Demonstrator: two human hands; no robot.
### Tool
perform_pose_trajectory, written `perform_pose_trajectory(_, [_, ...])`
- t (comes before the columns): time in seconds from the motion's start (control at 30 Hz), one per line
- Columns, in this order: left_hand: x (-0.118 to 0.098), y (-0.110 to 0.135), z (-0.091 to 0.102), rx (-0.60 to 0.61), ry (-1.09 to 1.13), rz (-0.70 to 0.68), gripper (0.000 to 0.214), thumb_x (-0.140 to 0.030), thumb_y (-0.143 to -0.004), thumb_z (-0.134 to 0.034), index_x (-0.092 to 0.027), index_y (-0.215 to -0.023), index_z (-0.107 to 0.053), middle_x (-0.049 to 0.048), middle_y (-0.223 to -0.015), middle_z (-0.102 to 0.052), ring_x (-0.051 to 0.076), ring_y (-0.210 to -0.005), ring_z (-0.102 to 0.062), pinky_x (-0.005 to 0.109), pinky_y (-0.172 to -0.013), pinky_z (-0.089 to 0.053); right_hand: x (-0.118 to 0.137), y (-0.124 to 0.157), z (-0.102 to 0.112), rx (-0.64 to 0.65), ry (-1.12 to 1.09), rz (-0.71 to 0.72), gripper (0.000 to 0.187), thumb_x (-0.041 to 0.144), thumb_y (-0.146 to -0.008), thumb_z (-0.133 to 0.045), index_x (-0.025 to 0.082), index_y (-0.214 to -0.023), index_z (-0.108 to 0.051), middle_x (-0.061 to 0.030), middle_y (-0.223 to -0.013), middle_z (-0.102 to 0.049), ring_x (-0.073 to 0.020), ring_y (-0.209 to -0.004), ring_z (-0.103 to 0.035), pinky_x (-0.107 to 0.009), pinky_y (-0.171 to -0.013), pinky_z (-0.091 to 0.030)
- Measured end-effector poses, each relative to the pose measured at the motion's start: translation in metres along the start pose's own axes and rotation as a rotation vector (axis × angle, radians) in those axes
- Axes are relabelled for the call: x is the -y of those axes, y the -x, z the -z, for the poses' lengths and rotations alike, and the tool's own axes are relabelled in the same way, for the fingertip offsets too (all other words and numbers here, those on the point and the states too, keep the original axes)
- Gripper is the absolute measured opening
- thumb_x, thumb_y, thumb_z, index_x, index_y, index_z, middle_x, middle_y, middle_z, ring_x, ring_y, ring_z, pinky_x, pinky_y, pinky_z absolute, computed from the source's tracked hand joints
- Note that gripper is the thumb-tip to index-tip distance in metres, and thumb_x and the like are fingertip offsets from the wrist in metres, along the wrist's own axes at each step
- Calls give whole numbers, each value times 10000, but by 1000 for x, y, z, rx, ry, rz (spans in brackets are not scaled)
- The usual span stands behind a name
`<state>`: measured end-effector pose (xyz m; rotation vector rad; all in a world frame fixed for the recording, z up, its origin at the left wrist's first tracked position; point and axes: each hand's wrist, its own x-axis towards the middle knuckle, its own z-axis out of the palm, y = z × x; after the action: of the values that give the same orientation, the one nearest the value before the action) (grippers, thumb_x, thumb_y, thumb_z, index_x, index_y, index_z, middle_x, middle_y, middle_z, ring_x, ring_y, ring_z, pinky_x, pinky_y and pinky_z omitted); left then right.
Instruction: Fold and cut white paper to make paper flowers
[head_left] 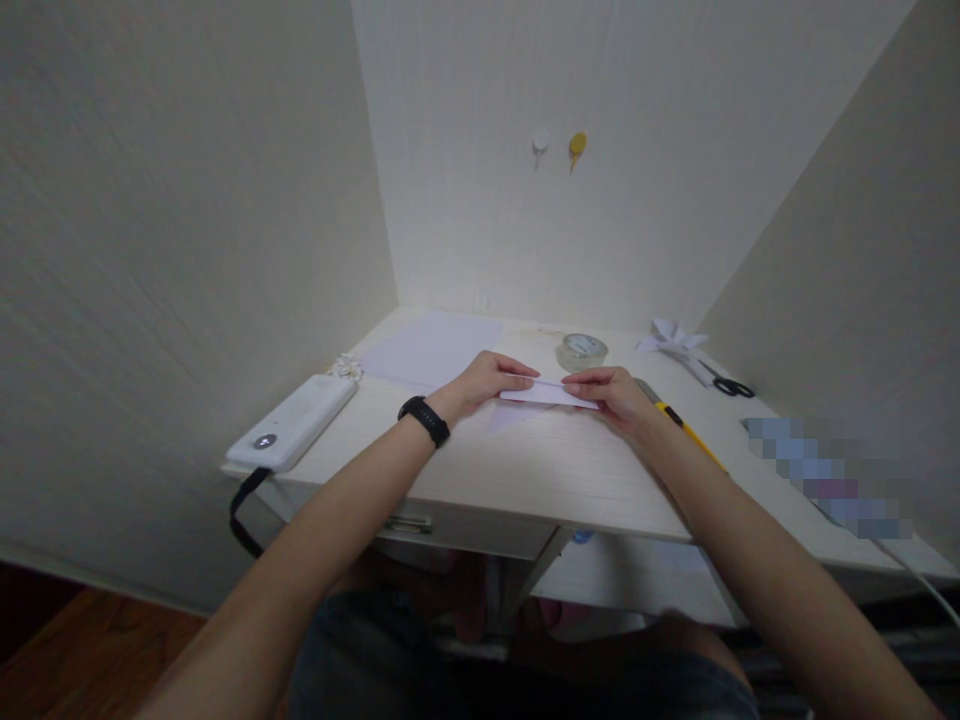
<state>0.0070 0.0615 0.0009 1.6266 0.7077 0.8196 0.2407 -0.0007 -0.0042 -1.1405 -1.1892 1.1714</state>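
Note:
A folded strip of white paper [551,393] is held just above the desk, stretched level between both hands. My left hand [491,382], with a black band on its wrist, pinches the strip's left part between thumb and fingers. At the other end my right hand [606,394] grips the strip the same way, thumb on the near side. Below the strip, a pale piece of paper [514,415] lies on the desktop, partly covered. A roll of clear tape [581,350] rests just behind my right hand, and a yellow utility knife [694,435] lies beside my right forearm.
White paper sheets [431,348] lie at the back left. A white power bank [296,420] with a black strap sits on the left edge. Black-handled scissors [731,386] and a folded paper piece [675,340] are at the back right. Walls enclose the desk [495,480].

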Motion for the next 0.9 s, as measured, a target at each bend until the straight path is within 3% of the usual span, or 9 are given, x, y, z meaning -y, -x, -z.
perform_pose_trajectory(0.37, [-4, 2, -5, -38, -112, -52, 260, -259, -697, -832, -131, -918, -787, 106, -906, -759, 142, -750, -631, 281, -722, -480, -9, -6, 4, -44, 194, 78, 404, 374, -471, -912, 151, -783, -787, -54, -703, -719, -133, -597, -573, -293, -590, -461])
perform_pose_trajectory(0.53, [-5, 3, -7, -27, -86, 10, 215, -244, -728, -811, -110, -893, -782, 113, -881, -755, 132, -693, -622, 272, -654, -493, -8, -5, 2, -72, 209, 85, 418, 376, -467, -914, 147, -794, -791, -65, -720, -728, -143, -608, -580, -301, -593, -456])
perform_pose_trajectory(0.67, [-5, 2, -7, -57, -107, -1, 155, -178, -732, -800, -106, -867, -781, 109, -871, -752, 128, -695, -625, 270, -666, -503, -6, -4, -1, -68, 196, 63, 430, 389, -469, -916, 145, -801, -792, -60, -700, -722, -133, -585, -567, -293, -571, -451])
perform_pose_trajectory(0.9, [-5, 2, -9, -42, -83, 7, 134, -206, -818, -720, -82, -841, -767, 75, -746, -715, 118, -595, -589, 260, -575, -493, -7, -6, 0, -65, 190, 29, 430, 403, -483, -911, 138, -799, -791, -70, -711, -729, -136, -591, -575, -276, -541, -448])
